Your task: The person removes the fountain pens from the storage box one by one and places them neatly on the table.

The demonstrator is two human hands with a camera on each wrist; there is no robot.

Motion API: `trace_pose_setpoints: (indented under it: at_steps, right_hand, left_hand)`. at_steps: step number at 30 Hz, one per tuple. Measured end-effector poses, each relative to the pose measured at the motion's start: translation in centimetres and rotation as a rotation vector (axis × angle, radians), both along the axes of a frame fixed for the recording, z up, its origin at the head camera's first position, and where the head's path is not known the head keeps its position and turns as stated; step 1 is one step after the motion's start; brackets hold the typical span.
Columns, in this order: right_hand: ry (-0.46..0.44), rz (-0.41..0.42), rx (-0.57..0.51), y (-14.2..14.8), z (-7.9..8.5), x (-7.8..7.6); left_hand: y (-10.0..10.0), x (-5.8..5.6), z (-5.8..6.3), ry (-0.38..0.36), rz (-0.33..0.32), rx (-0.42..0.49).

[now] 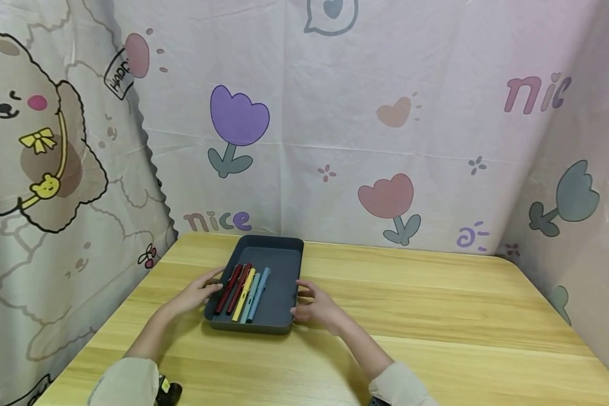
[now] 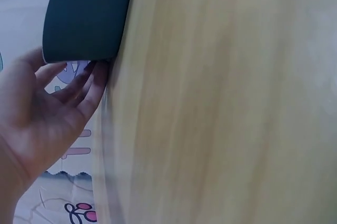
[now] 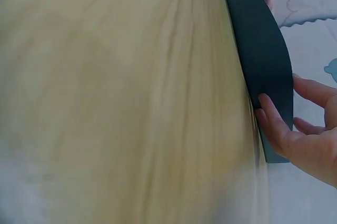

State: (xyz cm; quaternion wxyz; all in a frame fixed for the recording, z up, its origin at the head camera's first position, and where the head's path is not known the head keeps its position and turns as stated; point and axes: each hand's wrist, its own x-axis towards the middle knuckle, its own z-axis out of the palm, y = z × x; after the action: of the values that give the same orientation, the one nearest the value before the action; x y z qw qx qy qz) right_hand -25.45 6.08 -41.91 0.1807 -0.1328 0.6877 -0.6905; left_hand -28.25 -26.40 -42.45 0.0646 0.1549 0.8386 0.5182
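Standing near the wooden table (image 1: 436,316), I see from the head view a dark grey tray (image 1: 279,256) lying near its far left part, with five pens (image 1: 243,293) side by side in the tray's left half: two dark red, one yellow, two bluish; the left hand (image 1: 198,293) rests against the tray's left wall and the right hand (image 1: 317,307) against its right wall, fingers relaxed and a little spread; a printed cloth (image 1: 335,113) with tulips hangs behind. From the left wrist view, the left hand (image 2: 47,113) touches the tray (image 2: 87,16) with straight fingertips (image 2: 97,79), not curled around it. From the right wrist view, the right hand (image 3: 300,139) presses its thumb on the tray (image 3: 260,55) wall, the other fingers open beside the rim.
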Motion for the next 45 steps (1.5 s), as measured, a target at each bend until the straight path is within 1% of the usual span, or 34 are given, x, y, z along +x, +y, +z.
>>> trace_pose_setpoints:
  at_steps: [6, 11, 16, 22, 25, 29, 37, 45]
  right_hand:
    - [-0.011, -0.005, -0.007, 0.5, 0.1, 0.1]
    - [-0.012, -0.001, -0.01, 0.9, 0.1, 0.1]
    - [-0.002, 0.002, -0.021, 1.4, -0.1, 0.1]
    - [-0.003, -0.004, -0.027, 2.1, -0.2, 0.0]
    - [-0.007, -0.009, -0.033, 2.5, -0.2, 0.1]
    - [-0.008, -0.012, -0.034, 2.8, -0.2, 0.2]
    - [-0.011, -0.018, -0.018, 3.4, -0.1, 0.3]
    - [-0.012, -0.019, 0.0, 4.0, 0.1, 0.5]
  left_hand:
    - [0.3, 0.1, 0.3, -0.068, -0.044, 0.077]
    - [0.6, 0.0, 0.2, -0.08, -0.058, 0.102]
    - [0.9, -0.1, 0.1, -0.086, -0.07, 0.107]
    - [0.8, -0.3, -0.3, -0.109, -0.11, 0.13]
    - [1.0, -0.4, -0.4, -0.102, -0.12, 0.12]
    - [1.3, -0.4, -0.6, -0.095, -0.125, 0.13]
    - [1.5, -0.6, -1.1, -0.113, -0.17, 0.19]
    - [2.2, -0.6, -1.1, -0.131, -0.158, 0.205]
